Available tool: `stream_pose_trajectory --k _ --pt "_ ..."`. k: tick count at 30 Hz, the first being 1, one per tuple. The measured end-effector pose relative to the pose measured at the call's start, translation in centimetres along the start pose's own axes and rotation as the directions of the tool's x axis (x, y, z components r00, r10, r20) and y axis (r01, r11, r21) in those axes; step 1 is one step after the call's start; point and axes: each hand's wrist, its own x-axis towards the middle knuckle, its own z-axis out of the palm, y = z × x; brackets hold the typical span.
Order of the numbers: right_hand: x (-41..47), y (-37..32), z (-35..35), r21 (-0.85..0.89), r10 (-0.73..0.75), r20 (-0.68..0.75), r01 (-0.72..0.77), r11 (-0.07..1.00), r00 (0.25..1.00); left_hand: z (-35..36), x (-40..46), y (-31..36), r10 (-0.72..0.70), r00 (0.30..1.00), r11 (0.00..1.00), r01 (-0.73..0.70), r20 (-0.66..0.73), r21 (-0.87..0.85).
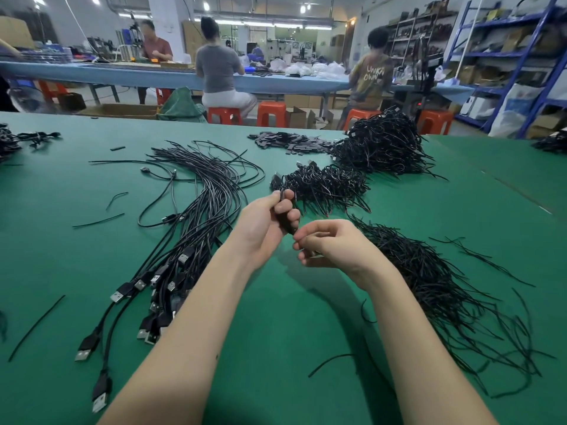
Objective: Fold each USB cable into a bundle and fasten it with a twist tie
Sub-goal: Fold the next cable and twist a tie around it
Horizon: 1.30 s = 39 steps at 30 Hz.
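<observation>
gripping one folded usb cable bundle in my left hand, my right hand just beside it, fingers curled, pinching one twist tie.

Folded black USB cable bundle held upright above the green table, centre of the scene, mostly hidden by fingers. Twist tie at its lower end, too small to make out clearly. Loose unfolded USB cables lie fanned out at left, silver-tipped plugs toward the near left, thin ends curving far. Heap of loose black twist ties at near right, strands spilling toward the near edge. Finished tied bundles in a small pile just beyond centre, and a bigger mound far right of it.
</observation>
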Motion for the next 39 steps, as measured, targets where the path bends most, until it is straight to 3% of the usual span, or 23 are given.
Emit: stream_pose_trajectory --k 3,7,11,15,18,21,28,35,39 --pt "0.2 0.3 -0.8 0.01 0.033 -0.023 -0.033 0.999 0.999 0.1 0.1 -0.1 -0.033 0.999 0.994 0.034 0.011 -0.101" --pt "0.5 0.2 -1.7 0.264 0.005 -0.015 -0.001 0.965 1.0 -0.5 -0.4 0.3 -0.126 0.973 0.969 0.163 0.193 -0.186" --pt "0.6 0.3 -1.9 0.14 -0.066 -0.087 0.078 0.987 0.994 -0.9 -0.8 0.4 -0.153 0.923 0.98 0.188 0.353 -0.069" --pt "1.1 0.3 -1.1 0.073 -0.159 -0.236 0.18 0.981 0.959 -0.4 -0.1 -0.3 0.026 0.983 0.964 -0.073 0.183 0.255" --pt "1.5 0.5 -0.6 0.101 -0.185 -0.3 0.224 0.969 0.936 0.1 0.1 -1.3 0.232 0.969 0.731 -0.228 0.08 0.643" --pt "1.8 0.8 -0.3 0.152 -0.178 -0.341 0.241 0.959 0.923 0.2 0.1 -2.1 0.339 0.937 0.483 -0.251 0.085 0.839" --pt "1.9 0.9 -0.3 0.258 -0.135 -0.396 0.251 0.933 0.908 1.4 -0.3 -3.5 0.47 0.87 0.293 -0.312 0.148 0.904" --pt "2.1 1.7 0.1 0.101 -0.168 -0.416 0.229 0.968 0.894 0.8 -0.7 -2.5 0.263 0.961 0.405 -0.195 0.09 0.893" --pt "2.2 1.3 0.1 -0.045 -0.24 -0.409 0.243 0.969 0.88 0.9 -0.4 -2.7 0.282 0.953 0.327 -0.202 0.109 0.923"
